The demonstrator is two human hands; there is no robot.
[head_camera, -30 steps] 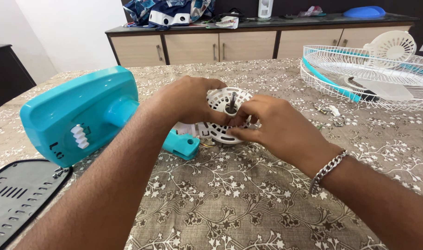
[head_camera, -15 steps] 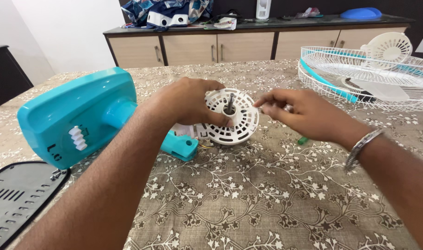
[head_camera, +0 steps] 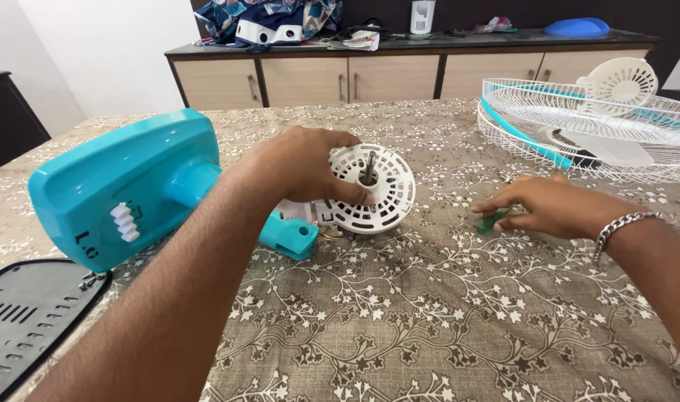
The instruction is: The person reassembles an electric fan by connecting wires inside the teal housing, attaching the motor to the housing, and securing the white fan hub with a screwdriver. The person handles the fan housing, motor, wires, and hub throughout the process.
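Floral-clothed bench [head_camera: 399, 327]: left hand [head_camera: 303, 165] clasps the rigid white motor housing [head_camera: 377, 190]; right hand [head_camera: 552, 206] fingers pinch a light green screwdriver [head_camera: 493, 221].

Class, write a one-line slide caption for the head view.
Left hand steadies a white fan motor cover while right hand rests on a small green tool.
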